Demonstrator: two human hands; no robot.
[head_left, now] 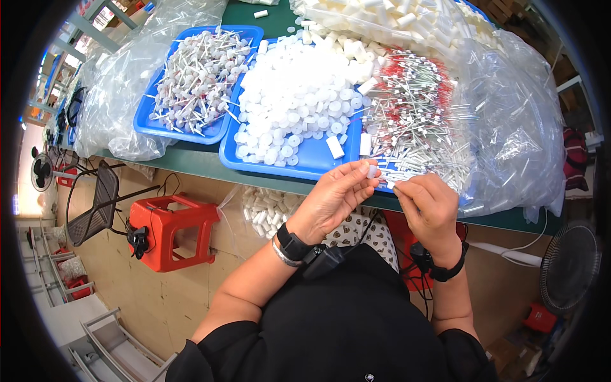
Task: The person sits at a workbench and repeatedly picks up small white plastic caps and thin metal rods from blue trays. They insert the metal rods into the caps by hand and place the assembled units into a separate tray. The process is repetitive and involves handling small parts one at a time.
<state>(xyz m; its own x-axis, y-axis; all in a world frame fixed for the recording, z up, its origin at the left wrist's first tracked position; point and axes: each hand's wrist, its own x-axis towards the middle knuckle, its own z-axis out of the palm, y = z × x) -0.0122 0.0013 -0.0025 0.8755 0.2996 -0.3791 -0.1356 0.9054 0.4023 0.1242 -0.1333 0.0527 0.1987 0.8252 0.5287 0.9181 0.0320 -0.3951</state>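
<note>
Between thumb and fingers of my left hand (340,194) is a small translucent white plastic disc (372,172). My right hand (429,207) pinches the white end of a thin stick-like part (391,185), a short gap from the disc. Both hands are over the front edge of the table. Just beyond them lies a heap of thin parts with white ends and red tips (414,102). A blue tray (312,156) left of that heap holds a pile of similar translucent discs (280,102).
Another blue tray (181,134), farther left, holds sticks with discs fitted on. White foam-like cylinders (407,25) fill a bag at the back. Clear plastic bags (515,127) lie at both sides. Below are a red stool (172,235) and a fan (569,267).
</note>
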